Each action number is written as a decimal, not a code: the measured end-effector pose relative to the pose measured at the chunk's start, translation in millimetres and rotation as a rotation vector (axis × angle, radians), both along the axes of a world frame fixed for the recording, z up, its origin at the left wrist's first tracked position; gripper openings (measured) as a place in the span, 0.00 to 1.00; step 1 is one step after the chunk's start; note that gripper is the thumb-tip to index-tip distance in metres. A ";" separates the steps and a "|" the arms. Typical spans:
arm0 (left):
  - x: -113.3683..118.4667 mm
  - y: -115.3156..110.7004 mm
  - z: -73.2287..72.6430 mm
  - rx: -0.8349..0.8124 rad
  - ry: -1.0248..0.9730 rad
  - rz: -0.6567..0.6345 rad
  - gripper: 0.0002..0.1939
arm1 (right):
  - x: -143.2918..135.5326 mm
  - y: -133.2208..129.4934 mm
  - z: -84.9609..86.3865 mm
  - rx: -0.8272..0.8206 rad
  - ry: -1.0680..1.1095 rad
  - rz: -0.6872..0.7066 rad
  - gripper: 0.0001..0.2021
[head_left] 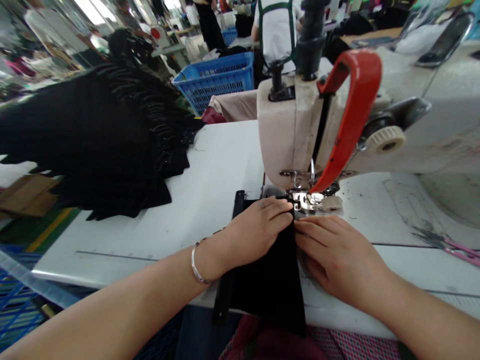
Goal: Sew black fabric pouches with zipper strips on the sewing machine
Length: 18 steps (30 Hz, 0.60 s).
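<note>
A black fabric piece (272, 285) runs from the table's front edge up to the lit presser foot (302, 201) of a sewing machine (281, 130). My left hand (258, 227) lies flat on top of it, fingers stretched toward the foot. My right hand (333, 250) is at the fabric's right edge just below the foot; its fingertips are closed together there, the thumb mostly hidden. Along the fabric's left side lies a narrow black strip (224, 297), partly covered by my left wrist. The needle tip cannot be made out.
A large stack of black cut pieces (105, 125) overhangs the white table (210, 165) on the left. Pink-handled scissors (450, 245) rest at right. A red guard (354, 110) arches over the machine's front. Behind are a blue basket (221, 75) and people.
</note>
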<state>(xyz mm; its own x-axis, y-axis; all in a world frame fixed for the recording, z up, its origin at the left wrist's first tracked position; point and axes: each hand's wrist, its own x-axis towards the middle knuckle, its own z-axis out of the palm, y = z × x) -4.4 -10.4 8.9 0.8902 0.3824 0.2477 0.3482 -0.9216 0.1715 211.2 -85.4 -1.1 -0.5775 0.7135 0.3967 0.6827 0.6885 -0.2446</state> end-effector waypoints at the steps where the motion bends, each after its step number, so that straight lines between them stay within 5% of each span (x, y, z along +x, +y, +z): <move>1: 0.3 1.1 -0.6 0.011 -0.003 -0.003 0.16 | 0.4 0.1 -0.6 -0.006 -0.002 -0.002 0.12; 13: 5.5 9.8 0.1 -0.072 -0.004 0.053 0.20 | -2.2 2.0 -5.4 -0.118 0.070 -0.062 0.16; 18: -0.2 6.5 4.9 -0.109 -0.045 0.104 0.26 | -2.9 8.3 -44.8 0.125 0.037 0.064 0.12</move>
